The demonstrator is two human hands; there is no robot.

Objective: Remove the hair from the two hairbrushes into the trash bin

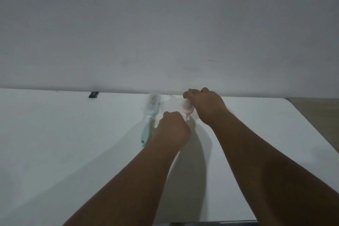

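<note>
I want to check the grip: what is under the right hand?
Under the right hand is the pink hairbrush head, bristles partly showing. Its far end, and any hair there, is covered.

Pink hairbrush [187,107] handle hidden in left hand [172,131], bristles blurred

Left hand [172,130] fisted, right hand [205,102] curled — forearms outstretched

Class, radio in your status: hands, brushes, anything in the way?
Left hand grips pink brush handle; right hand over its bristles. Blue brush lies untouched on table. Trash bin not in view. Nothing blocking.
</note>
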